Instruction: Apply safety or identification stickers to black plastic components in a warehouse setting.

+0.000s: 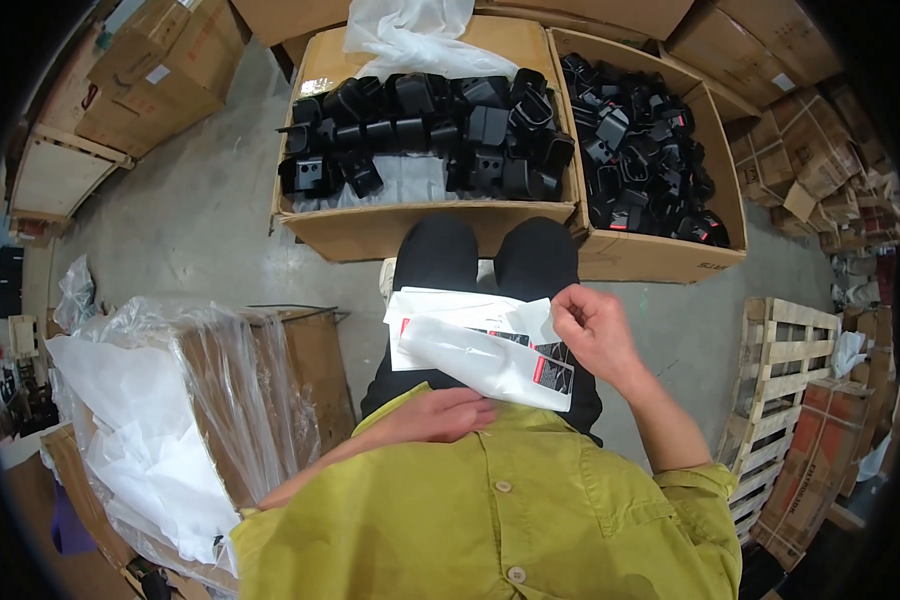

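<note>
A loose stack of white label sheets (450, 305) with black and red printed patches lies across my thighs. On top, one glossy white sheet (470, 355) is curled over. My right hand (598, 330) is closed in a pinch at the upper right corner of a white sheet; its fingertips are partly hidden. Below the stack, my left hand (445, 413) lies flat against my shirt front, fingers stretched out beside the sheets' lower edge. Beyond my knees, an open cardboard box (430, 228) holds rows of black plastic parts (410, 95).
Another open box (660, 258) at the right is heaped with black parts (650, 160), some bearing red-marked labels. A plastic-wrapped carton (240, 380) stands at my left. Wooden pallets (785, 370) lean at the right, and cartons (160, 75) are stacked at the far left.
</note>
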Demonstrator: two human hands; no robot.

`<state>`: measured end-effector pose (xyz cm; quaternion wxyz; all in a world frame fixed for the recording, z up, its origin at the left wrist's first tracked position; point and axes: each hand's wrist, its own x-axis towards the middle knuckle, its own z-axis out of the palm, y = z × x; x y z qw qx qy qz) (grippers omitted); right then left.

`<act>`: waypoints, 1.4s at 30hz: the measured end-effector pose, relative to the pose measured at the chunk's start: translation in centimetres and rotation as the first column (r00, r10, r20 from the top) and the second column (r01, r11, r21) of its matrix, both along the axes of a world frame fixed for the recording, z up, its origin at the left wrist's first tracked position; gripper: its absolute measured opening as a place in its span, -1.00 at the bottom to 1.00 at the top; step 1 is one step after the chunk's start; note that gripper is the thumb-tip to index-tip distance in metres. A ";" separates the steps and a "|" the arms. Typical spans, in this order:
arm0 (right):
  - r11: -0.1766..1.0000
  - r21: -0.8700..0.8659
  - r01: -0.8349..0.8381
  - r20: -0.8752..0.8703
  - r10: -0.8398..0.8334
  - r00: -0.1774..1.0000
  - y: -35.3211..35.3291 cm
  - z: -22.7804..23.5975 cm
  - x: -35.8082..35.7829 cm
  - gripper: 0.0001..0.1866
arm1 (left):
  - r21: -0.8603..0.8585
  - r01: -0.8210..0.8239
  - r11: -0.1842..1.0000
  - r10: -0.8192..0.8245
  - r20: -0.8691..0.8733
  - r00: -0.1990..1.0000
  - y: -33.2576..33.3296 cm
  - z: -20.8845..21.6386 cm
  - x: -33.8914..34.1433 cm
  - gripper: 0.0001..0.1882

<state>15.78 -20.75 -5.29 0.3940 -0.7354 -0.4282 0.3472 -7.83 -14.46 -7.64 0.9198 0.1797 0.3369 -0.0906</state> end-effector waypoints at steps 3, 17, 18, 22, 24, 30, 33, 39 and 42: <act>0.995 0.079 -0.057 0.263 0.034 0.964 0.0 0.6 -0.7 -0.97 | 0.353 0.206 0.913 -0.192 -0.074 0.979 1.6 4.0 -0.6 -0.68; 0.981 0.162 -0.107 0.094 0.092 0.991 2.7 1.7 -2.6 -0.94 | 0.650 -0.307 0.695 0.276 0.152 0.949 5.2 2.4 5.1 -0.76; 0.980 0.175 -0.092 -0.002 0.094 0.996 2.8 1.1 -2.4 -0.94 | 0.647 -0.302 0.700 0.273 0.148 0.951 5.5 2.4 5.1 -0.76; 0.989 0.108 -0.100 -0.166 0.117 0.979 3.8 1.5 -2.3 -0.94 | 0.605 -0.314 0.731 0.289 0.143 0.947 6.2 2.5 5.3 -0.79; 0.994 0.050 -0.099 -0.317 0.109 0.942 4.4 1.7 -2.2 -0.94 | 0.606 -0.305 0.734 0.276 0.143 0.950 6.5 2.5 5.3 -0.78; 0.995 0.075 -0.059 -0.182 0.072 0.981 5.9 -0.2 -1.5 -0.97 | 0.844 -0.206 0.496 0.210 0.114 0.971 8.2 2.1 5.6 -0.46; 0.970 0.158 0.187 -0.279 -0.138 0.950 6.2 -1.2 0.6 -0.96 | 0.988 -0.154 0.032 0.339 0.134 0.931 13.7 0.0 5.7 -0.33; 0.984 0.016 0.179 -0.339 -0.163 0.927 5.3 -1.9 1.8 -0.95 | 0.869 0.397 -0.295 0.513 -0.207 0.833 27.0 -10.8 5.2 -0.64; 0.971 -0.003 0.238 -0.336 -0.225 0.915 4.4 -2.6 2.1 -0.94 | 0.709 0.705 -0.003 0.583 -0.571 0.577 29.7 -14.2 6.8 -0.59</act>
